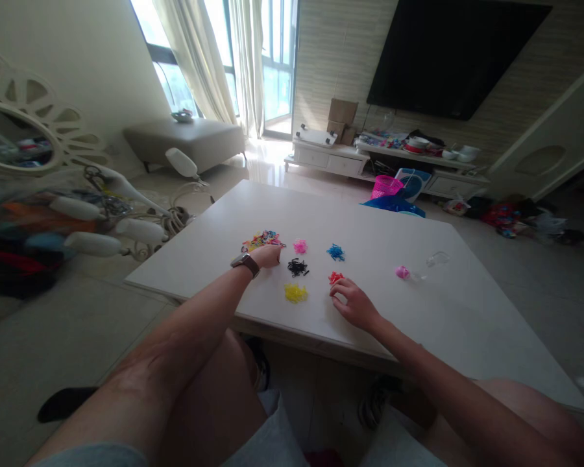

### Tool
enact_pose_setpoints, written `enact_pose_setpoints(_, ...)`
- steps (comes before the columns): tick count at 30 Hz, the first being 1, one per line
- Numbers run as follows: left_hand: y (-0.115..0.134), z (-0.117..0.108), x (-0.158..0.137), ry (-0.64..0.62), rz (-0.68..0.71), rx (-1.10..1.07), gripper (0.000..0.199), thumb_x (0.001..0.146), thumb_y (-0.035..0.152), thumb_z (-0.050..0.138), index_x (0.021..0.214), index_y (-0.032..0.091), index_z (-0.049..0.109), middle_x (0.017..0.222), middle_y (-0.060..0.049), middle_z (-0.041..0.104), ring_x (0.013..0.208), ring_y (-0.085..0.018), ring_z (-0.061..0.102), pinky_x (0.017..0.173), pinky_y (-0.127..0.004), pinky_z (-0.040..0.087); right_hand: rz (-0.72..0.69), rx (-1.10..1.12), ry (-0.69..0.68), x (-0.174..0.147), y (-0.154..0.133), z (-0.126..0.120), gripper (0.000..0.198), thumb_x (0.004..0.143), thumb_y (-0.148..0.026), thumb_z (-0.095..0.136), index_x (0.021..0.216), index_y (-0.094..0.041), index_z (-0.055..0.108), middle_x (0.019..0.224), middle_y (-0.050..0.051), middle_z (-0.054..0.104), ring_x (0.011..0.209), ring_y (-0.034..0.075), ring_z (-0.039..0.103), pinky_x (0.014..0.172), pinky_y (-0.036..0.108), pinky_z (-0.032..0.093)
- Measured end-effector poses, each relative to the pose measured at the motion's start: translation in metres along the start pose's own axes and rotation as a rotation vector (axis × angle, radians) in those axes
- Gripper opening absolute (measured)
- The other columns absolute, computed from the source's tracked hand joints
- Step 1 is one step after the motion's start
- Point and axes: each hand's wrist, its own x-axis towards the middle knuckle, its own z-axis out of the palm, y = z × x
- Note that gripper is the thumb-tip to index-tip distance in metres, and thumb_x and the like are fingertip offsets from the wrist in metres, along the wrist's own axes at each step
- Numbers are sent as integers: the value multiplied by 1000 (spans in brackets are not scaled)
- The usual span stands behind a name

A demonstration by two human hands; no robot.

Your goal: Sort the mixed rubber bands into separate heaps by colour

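On a low white table point(418, 305) lie small piles of tiny coloured bands. A mixed-colour pile point(260, 240) sits at the left, and my left hand point(267, 255), with a watch on its wrist, rests right beside it, fingers curled. Sorted piles lie to the right: pink point(300, 246), blue point(335, 251), black point(297, 266), yellow point(295, 293) and red point(335, 277). My right hand point(353, 302) is at the red pile, fingertips pinched together on or just over it. What either hand holds is too small to make out.
A small pink object point(402, 272) and a clear plastic bag point(437, 259) lie further right on the table. A coat stand with white pegs point(126, 227) stands left of the table. A TV unit point(370, 162), a pink basket point(386, 186) and floor clutter are beyond.
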Motion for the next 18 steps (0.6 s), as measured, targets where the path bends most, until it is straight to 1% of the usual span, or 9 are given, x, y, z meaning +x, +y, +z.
enact_pose_setpoints(1,-1,-1,1,-10,4,20,8,71,13,62,68,14,69,77,-12,71,81,-25,67,77,-32,49,-11,-15,-43,-2,0,-14,13,87,-13,57,86,-22,65,102,6,67,103,24,61,94,43,50)
enact_pose_setpoints(3,-3,-3,1,-23,-3,64,10,73,13,60,72,14,70,80,-10,72,80,-23,66,74,-30,48,-10,-37,-84,-4,-1,-38,13,88,-12,57,86,-22,65,102,6,67,102,23,61,93,41,50)
enact_pose_setpoints(6,-1,-9,-1,8,-3,-13,11,77,14,60,80,15,70,83,-6,73,80,-19,66,72,-26,46,-8,-33,-124,-5,-4,-59,13,88,-12,57,87,-23,64,100,5,66,100,22,60,92,40,49)
enact_pose_setpoints(9,6,-15,-5,56,38,-151,10,80,21,63,85,16,70,83,-4,73,79,-17,65,69,-23,45,2,-43,-143,-1,-8,-60,13,89,-12,58,90,-22,64,101,5,66,101,22,60,91,39,50)
enact_pose_setpoints(11,9,-18,-6,64,51,-178,13,80,25,67,87,17,72,82,-3,73,76,-16,65,67,-23,44,-33,-70,-189,3,-13,-56,13,88,-11,58,94,-22,64,106,6,67,104,23,60,92,39,49)
enact_pose_setpoints(13,8,-20,-6,59,11,-149,14,76,26,70,87,17,75,79,-3,73,74,-16,65,67,-23,44,-125,-119,-278,5,-19,-52,12,88,-12,58,94,-21,63,105,7,67,102,23,60,90,39,49)
enact_pose_setpoints(15,4,-20,-5,52,-62,-114,12,72,24,73,81,17,77,76,-3,74,74,-17,65,66,-23,44,-211,-160,-344,5,-26,-52,11,88,-12,56,90,-20,63,101,7,66,98,23,59,88,39,49)
enact_pose_setpoints(18,-5,-18,-5,27,-159,-104,6,67,20,76,72,19,78,72,-2,76,75,-18,67,65,-22,45,-253,-153,-416,-1,-32,-56,11,87,-10,57,86,-20,61,99,6,66,92,21,58,83,37,49)
